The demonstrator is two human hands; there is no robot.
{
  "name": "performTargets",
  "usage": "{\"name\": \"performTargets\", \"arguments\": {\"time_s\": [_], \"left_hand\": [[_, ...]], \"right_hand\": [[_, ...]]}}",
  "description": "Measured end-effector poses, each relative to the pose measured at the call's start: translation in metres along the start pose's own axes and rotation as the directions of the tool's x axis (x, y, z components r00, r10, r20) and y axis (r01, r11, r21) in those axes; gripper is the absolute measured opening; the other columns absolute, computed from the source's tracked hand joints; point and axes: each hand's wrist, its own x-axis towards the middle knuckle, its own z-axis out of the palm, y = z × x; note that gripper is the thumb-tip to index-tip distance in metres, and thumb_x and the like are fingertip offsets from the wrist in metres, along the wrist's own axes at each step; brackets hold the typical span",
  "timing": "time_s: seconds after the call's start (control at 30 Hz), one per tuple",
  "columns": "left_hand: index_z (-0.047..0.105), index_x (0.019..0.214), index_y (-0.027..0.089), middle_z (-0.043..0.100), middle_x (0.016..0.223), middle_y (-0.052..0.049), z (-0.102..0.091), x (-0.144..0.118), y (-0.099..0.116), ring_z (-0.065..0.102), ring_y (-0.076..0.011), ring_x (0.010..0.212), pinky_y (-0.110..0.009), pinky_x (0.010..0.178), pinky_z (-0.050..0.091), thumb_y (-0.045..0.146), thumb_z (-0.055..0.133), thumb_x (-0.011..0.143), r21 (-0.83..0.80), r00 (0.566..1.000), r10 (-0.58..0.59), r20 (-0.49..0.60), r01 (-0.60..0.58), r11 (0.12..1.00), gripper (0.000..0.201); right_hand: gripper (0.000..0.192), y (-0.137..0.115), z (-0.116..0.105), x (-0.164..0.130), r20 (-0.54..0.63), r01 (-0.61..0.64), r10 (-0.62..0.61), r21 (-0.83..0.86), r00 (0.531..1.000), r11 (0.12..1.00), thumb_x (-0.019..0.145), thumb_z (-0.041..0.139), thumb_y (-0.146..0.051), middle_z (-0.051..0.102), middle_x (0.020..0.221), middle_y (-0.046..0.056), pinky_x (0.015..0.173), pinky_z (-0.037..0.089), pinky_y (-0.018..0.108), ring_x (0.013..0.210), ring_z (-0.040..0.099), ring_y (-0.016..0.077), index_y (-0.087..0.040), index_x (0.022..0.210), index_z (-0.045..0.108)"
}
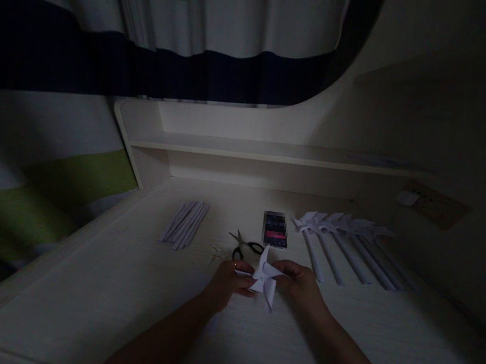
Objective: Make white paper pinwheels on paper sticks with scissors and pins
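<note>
Between my two hands is a white paper pinwheel (265, 273), its folded blades spread out above the desk. My left hand (230, 282), with a ring on one finger, grips the pinwheel's left side. My right hand (301, 282) pinches the blade on the right. Just beyond the pinwheel lie open scissors (241, 243) with black handles, blades pointing away to the left. A small heap of pale bits (218, 253), too small to make out, sits left of the scissors' handles.
A bundle of rolled paper sticks (184, 223) lies at the left on the desk (99, 282). A phone (275, 230) rests behind the scissors. Several finished pinwheels on sticks (343, 237) lie in a row at right. A shelf (274, 152) and striped curtains (245, 27) are behind.
</note>
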Motion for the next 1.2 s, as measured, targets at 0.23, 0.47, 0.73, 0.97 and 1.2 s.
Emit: {"name": "performTargets", "arguments": {"time_s": [0.23,0.47,0.73,0.97,1.2], "left_hand": [[0.058,0.063,0.01,0.06,0.059,-0.003,0.005,-0.002,0.001,0.059,-0.0177,0.054,-0.03,0.05,0.05,0.017,0.073,0.044,0.044,0.998,0.013,-0.067,-0.01,0.999,0.025],[0.058,0.06,0.01,0.061,0.056,-0.004,0.008,-0.004,0.002,0.059,-0.0174,0.052,-0.029,0.05,0.049,0.018,0.073,0.043,0.051,0.997,0.011,-0.073,-0.007,0.999,0.024],[0.06,0.063,0.009,0.061,0.059,-0.004,0.005,0.001,0.002,0.059,-0.0158,0.054,-0.03,0.054,0.051,0.023,0.074,0.045,-0.06,0.987,0.065,-0.144,-0.074,0.995,0.027],[0.061,0.069,0.009,0.063,0.067,-0.004,0.004,0.004,0.004,0.06,-0.0163,0.066,-0.032,0.064,0.051,0.027,0.072,0.05,-0.176,0.958,0.152,-0.245,-0.198,0.964,0.028],[0.061,0.067,0.01,0.063,0.065,-0.003,0.007,-0.001,0.003,0.06,-0.0162,0.063,-0.031,0.064,0.051,0.025,0.071,0.051,-0.161,0.958,0.148,-0.246,-0.191,0.968,0.024]], "right_hand": [[0.011,0.003,-0.003,0.001,0.086,-0.041,0.037,0.038,0.996,0.998,0.054,0.065,-0.02,0.065,0.061,0.001,0.057,0.044,0.027,0.058,0.058,0.0163,-0.015,0.064,0.064],[0.012,0.003,-0.003,0.001,0.104,-0.052,0.044,0.073,0.994,0.996,0.048,0.066,-0.013,0.063,0.057,-0.001,0.056,0.044,0.026,0.057,0.058,0.0161,-0.015,0.059,0.062],[0.03,-0.002,-0.009,0.004,0.07,-0.075,0.063,0.192,0.996,0.978,0.056,0.068,-0.034,0.066,0.067,0.004,0.061,0.046,0.03,0.061,0.06,0.017,-0.015,0.078,0.065],[0.032,-0.005,-0.003,0.004,-0.031,-0.099,0.117,0.34,0.993,0.935,0.061,0.064,-0.045,0.061,0.063,0.003,0.053,0.045,0.026,0.053,0.056,0.013,-0.015,0.069,0.059],[0.037,-0.003,0.017,-0.003,0.122,-0.17,0.135,0.343,0.983,0.924,0.057,0.067,-0.046,0.064,0.061,0.004,0.054,0.045,0.026,0.054,0.059,0.0148,-0.013,0.074,0.064]]}}
